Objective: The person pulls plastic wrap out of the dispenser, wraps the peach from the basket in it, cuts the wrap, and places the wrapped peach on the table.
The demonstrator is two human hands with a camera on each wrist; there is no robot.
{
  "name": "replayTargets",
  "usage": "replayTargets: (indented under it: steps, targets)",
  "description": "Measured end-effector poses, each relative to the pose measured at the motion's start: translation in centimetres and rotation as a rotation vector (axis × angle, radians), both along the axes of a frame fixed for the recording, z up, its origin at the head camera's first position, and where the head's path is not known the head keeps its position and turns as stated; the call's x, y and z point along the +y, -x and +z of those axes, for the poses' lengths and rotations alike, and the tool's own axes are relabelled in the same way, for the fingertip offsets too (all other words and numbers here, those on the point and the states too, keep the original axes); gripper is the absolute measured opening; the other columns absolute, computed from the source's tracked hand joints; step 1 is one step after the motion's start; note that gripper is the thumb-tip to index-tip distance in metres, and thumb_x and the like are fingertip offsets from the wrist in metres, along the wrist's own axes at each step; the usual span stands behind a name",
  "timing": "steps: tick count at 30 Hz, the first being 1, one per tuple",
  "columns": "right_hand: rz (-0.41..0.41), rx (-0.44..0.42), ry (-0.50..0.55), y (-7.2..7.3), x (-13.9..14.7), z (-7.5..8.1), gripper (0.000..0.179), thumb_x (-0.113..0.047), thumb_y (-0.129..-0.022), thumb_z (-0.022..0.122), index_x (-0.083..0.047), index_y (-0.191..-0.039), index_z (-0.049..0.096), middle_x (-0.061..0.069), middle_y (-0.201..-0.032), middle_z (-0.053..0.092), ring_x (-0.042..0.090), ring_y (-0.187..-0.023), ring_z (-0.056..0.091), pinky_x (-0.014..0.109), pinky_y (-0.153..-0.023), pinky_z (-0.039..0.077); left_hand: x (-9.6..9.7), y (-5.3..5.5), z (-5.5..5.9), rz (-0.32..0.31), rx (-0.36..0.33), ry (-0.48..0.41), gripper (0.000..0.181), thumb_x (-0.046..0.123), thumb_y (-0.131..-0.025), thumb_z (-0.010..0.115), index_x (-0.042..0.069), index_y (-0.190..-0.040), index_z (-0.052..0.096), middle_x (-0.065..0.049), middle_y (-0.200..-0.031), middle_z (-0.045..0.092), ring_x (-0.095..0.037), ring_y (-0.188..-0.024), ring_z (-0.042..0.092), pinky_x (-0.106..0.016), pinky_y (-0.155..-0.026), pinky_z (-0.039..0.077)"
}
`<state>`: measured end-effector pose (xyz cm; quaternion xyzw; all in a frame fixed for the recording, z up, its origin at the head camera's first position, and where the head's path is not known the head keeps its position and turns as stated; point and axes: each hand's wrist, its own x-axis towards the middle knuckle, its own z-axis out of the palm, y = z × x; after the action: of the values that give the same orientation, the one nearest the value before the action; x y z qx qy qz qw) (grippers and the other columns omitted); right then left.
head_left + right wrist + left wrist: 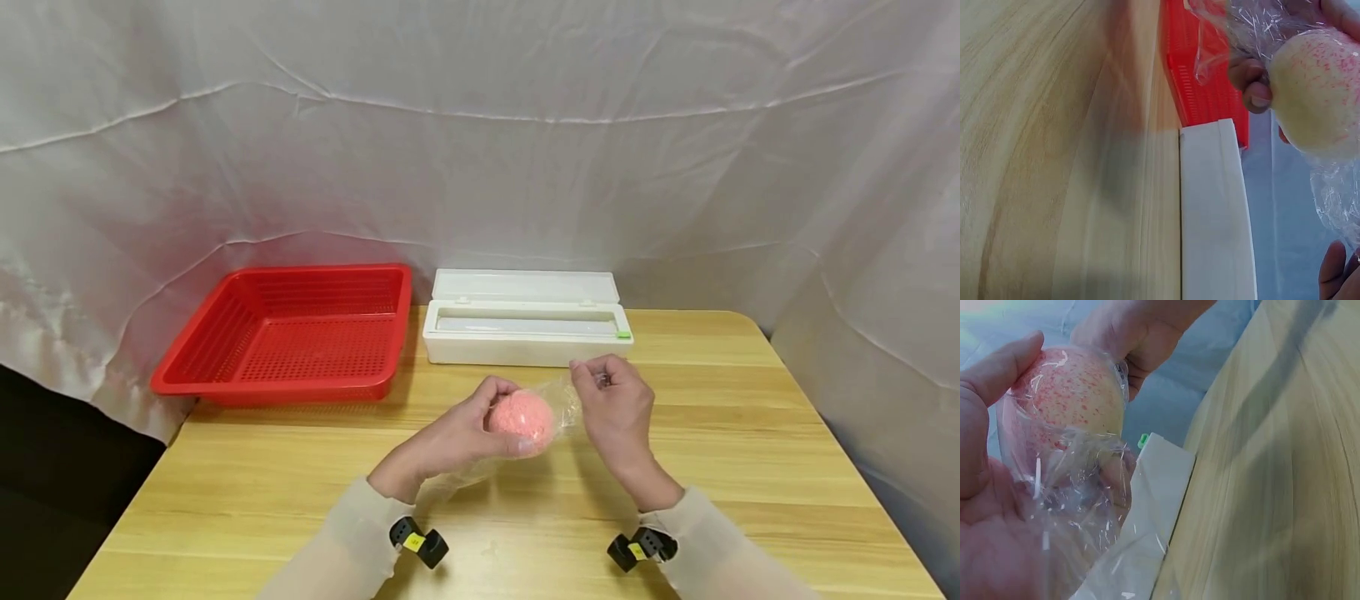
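In the head view, my left hand (476, 423) grips a round pink peach (522, 419), thumb in front and fingers behind. Up close its skin is pale yellow with red specks, as the left wrist view shows on the peach (1072, 390). Clear cling film (564, 404) covers the peach and bunches out on its right side. The right hand (617, 408) pinches that bunched film between thumb and curled fingers. More loose film (1079, 506) hangs across the left palm in the left wrist view. Both hands are above the table, in front of the white box.
A white cling film box (528, 350) with its lid up and a green slider (623, 335) stands at the back of the wooden table (712, 433). Left of it is a red plastic basket (281, 390). Pale cloth (525, 183) hangs behind.
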<state>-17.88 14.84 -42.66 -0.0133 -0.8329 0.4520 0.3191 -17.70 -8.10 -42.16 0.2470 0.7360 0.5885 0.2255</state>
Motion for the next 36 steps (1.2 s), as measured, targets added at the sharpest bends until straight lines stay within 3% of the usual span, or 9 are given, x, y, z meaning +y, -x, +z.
replayTargets:
  steps: [6, 12, 17, 23, 26, 32, 36]
  targets:
    - [0.035, 0.035, -0.011, -0.2, -0.5, -0.2, 0.015, -0.007, -0.093, 0.079, -0.007, -0.08, 0.071, 0.006, -0.072, 0.068, 0.007, -0.065, 0.054, 0.015, -0.059, 0.044, 0.1, -0.2, 0.0, -0.073, 0.012, -0.027, 0.064, 0.013, -0.09, 0.082, 0.02, -0.143, 0.046, -0.005, -0.139, 0.057, -0.02, -0.125, 0.059, -0.036, -0.106, 0.053]
    - [0.146, 0.016, 0.018, -0.4, -1.0, -0.5, 0.012, -0.009, -0.094, 0.08, -0.006, -0.085, 0.073, 0.005, -0.074, 0.069, 0.006, -0.064, 0.056, 0.017, -0.057, 0.047, 0.2, -0.2, -0.2, -0.162, -0.022, -0.072, 0.066, 0.003, -0.088, 0.081, 0.018, -0.144, 0.049, -0.005, -0.141, 0.056, -0.019, -0.124, 0.058, -0.033, -0.106, 0.053]
    - [0.234, -0.108, 0.078, -0.8, -1.2, -0.6, 0.013, -0.015, -0.097, 0.077, -0.008, -0.086, 0.072, 0.002, -0.073, 0.065, 0.008, -0.065, 0.055, 0.021, -0.056, 0.046, 0.3, 0.0, -0.4, -0.215, -0.03, -0.106, 0.069, 0.002, -0.085, 0.081, 0.018, -0.144, 0.05, -0.005, -0.14, 0.056, -0.018, -0.123, 0.059, -0.034, -0.106, 0.053]
    - [0.425, -0.321, 0.246, -1.3, -1.5, -0.4, 0.023, -0.019, -0.101, 0.073, -0.003, -0.085, 0.068, 0.002, -0.071, 0.06, 0.013, -0.068, 0.055, 0.024, -0.058, 0.047, -0.2, 0.3, -0.3, -0.298, -0.003, -0.114, 0.073, -0.002, -0.08, 0.084, 0.012, -0.145, 0.053, -0.008, -0.139, 0.058, -0.018, -0.119, 0.061, -0.034, -0.105, 0.053]
    - [0.494, -0.398, 0.315, -1.5, -1.7, -0.2, 0.028, -0.02, -0.102, 0.071, -0.001, -0.082, 0.065, 0.002, -0.073, 0.063, 0.015, -0.075, 0.058, 0.025, -0.063, 0.05, -0.4, 0.2, 0.0, -0.334, -0.027, -0.137, 0.078, -0.006, -0.077, 0.085, 0.009, -0.144, 0.048, -0.008, -0.14, 0.055, -0.018, -0.121, 0.062, -0.035, -0.105, 0.055]
    - [0.578, -0.475, 0.38, -1.7, -1.8, 0.0, 0.034, -0.025, -0.104, 0.068, -0.005, -0.077, 0.063, 0.003, -0.077, 0.063, 0.018, -0.083, 0.058, 0.027, -0.069, 0.05, -0.6, 0.2, 0.4, -0.39, -0.074, -0.215, 0.075, -0.01, -0.077, 0.085, 0.006, -0.134, 0.04, -0.013, -0.141, 0.049, -0.021, -0.125, 0.065, -0.044, -0.101, 0.059]
    - [0.571, -0.485, 0.39, -1.8, -1.8, 0.0, 0.033, -0.024, -0.104, 0.068, -0.006, -0.077, 0.063, 0.004, -0.08, 0.067, 0.02, -0.087, 0.06, 0.029, -0.073, 0.052, -0.8, 0.5, 0.4, -0.373, -0.015, -0.178, 0.074, -0.005, -0.077, 0.088, 0.009, -0.138, 0.048, -0.011, -0.147, 0.05, -0.02, -0.127, 0.062, -0.044, -0.105, 0.057]
